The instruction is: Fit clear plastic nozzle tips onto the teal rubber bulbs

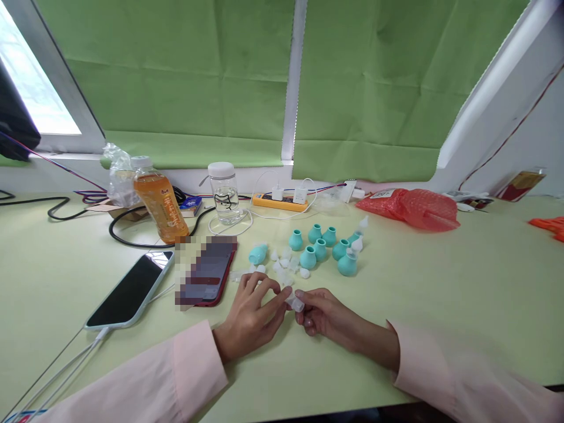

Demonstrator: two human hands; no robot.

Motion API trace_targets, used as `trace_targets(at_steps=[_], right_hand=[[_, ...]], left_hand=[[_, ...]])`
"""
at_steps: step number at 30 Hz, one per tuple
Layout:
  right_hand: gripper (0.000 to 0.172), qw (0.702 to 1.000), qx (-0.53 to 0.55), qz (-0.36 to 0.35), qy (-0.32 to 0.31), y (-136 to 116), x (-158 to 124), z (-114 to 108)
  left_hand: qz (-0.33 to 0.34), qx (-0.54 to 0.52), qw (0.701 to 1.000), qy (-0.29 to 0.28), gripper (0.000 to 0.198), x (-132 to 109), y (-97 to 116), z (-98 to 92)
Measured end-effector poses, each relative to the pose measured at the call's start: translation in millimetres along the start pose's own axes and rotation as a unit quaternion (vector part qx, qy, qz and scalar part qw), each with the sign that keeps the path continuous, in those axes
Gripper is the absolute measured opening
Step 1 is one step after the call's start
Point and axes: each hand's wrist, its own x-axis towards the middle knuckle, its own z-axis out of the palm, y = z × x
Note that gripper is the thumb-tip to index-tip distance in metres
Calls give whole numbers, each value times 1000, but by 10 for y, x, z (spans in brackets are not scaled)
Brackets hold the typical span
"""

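Between my two hands is a small translucent white plastic piece (295, 302), pinched by fingers from both sides above the table. My left hand (255, 311) has thumb and forefinger on its left end. From the right, the thumb and fingers of my right hand (328, 317) close on it. Just beyond lie several loose translucent white pieces (291, 264). Several turquoise rubber bulbs (308, 257) stand behind them, mostly upright with open necks. One turquoise bulb (258, 254) lies on its side at the left. Another bulb (348, 263) has a white piece at its neck.
Left of my hands lie a red-cased phone (211, 276) and a white-cased phone (132, 291) with cables. Behind stand an orange drink bottle (161, 202), a clear water bottle (225, 197) and an orange power strip (279, 202). Red bubble wrap (414, 208) lies at back right.
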Motion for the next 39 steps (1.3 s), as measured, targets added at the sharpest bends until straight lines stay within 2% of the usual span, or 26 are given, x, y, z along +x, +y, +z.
trace_targets(at_steps=[6,11,16,19,21,23,25,27,29,32,34,37,39], right_hand=[[29,1000,-6,8,6,-1,13,-10],[29,1000,-19,7,-20,12,33,-27],[24,998,-58,-11,-36,0,2,0],[24,995,-96,-29,-11,-2,-8,-4],[25,989,-140,-55,7,-1,-5,-18],[28,981,-176,-77,18,-8,2,-31],[33,977,-194,-81,18,-28,7,-42],[36,971,-216,-102,30,-61,15,-63],[38,943,-267,-177,83,-103,31,-111],[55,843,-395,-309,193,-166,92,-246],[62,797,-468,-310,223,-200,154,-354],[64,779,-527,-252,228,-231,249,-486],[56,764,-549,-248,232,-237,293,-537]], left_hand=[[22,-3,1000,-9,30,19,1,-1],[-1,-103,995,-15,30,41,21,-31],[-113,-228,967,-8,12,88,26,-70],[-172,-271,944,-73,17,104,34,-89],[-173,-293,931,-129,22,107,50,-101],[-170,-301,925,-156,22,107,75,-106],[-203,-305,919,-148,21,102,96,-92],[-273,-329,895,-128,21,94,98,-59],[-346,-377,852,-113,22,87,77,-18],[-411,-437,795,-86,24,87,25,24],[-432,-445,781,-73,26,94,5,27],[-440,-446,775,-79,32,110,10,6],[-438,-467,763,-86,33,124,25,-14]])
